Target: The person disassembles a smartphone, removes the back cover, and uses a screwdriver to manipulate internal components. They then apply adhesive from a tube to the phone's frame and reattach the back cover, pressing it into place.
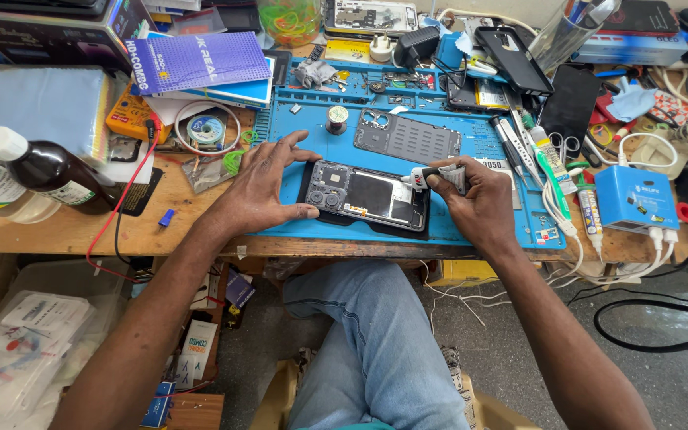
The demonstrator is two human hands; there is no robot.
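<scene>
Head view: near the blue mat's (471, 231) front edge, a left hand (268, 187) splays fingers against an opened phone (366, 197), while the right hand (475, 203) pinches a small glue tube (437, 175). The phone looks light, stiff and fragile, best held by its edges.

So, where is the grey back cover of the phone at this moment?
In the head view, the grey back cover lies on the blue mat, just beyond the opened phone and right of a small solder spool.

A blue rectangular package (199, 61) lies far left of the mat; a white-labelled dark bottle (49, 171) lies nearer.
</scene>
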